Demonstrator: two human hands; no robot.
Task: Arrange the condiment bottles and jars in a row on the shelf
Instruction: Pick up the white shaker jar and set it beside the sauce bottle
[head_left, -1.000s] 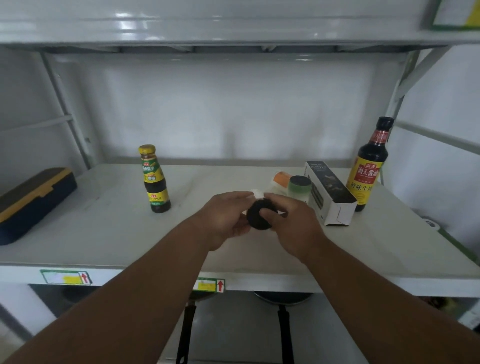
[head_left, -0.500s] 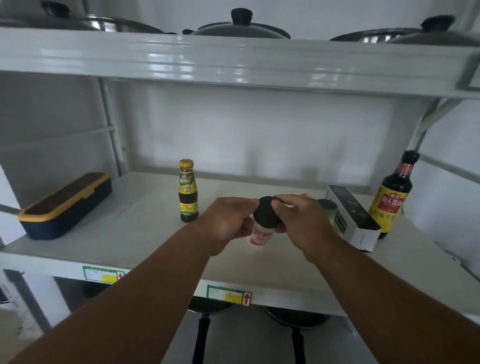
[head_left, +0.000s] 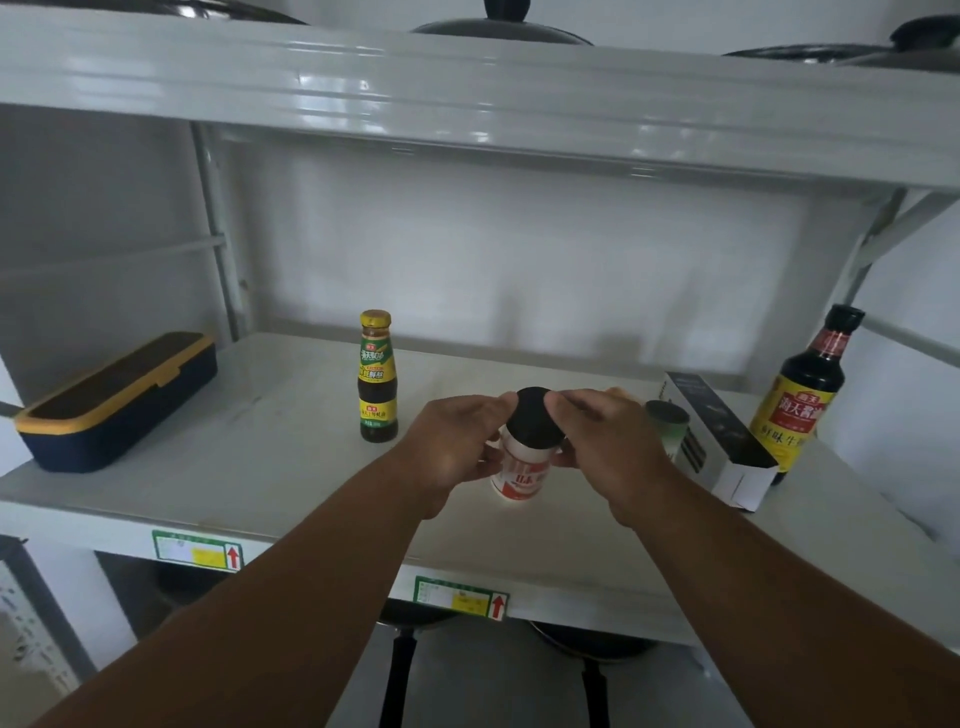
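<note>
A small white jar (head_left: 522, 470) with a black lid and a red label is held just above the white shelf (head_left: 260, 467), tilted a little. My left hand (head_left: 452, 447) grips its left side and my right hand (head_left: 608, 441) grips its right side and lid. A small dark sauce bottle (head_left: 377, 379) with a yellow cap stands upright to the left of my hands. A green-lidded jar (head_left: 667, 423) sits behind my right hand, partly hidden. A tall soy sauce bottle (head_left: 802, 400) stands at the far right.
A black and white carton (head_left: 722, 441) lies between the green-lidded jar and the tall bottle. A navy box with a yellow rim (head_left: 114, 400) rests at the left end. Pot lids (head_left: 501, 21) sit on the upper shelf. Pans hang below.
The view has tipped up, showing the upper shelf. The jar has turned from lid-facing-me to nearly upright in both hands.
</note>
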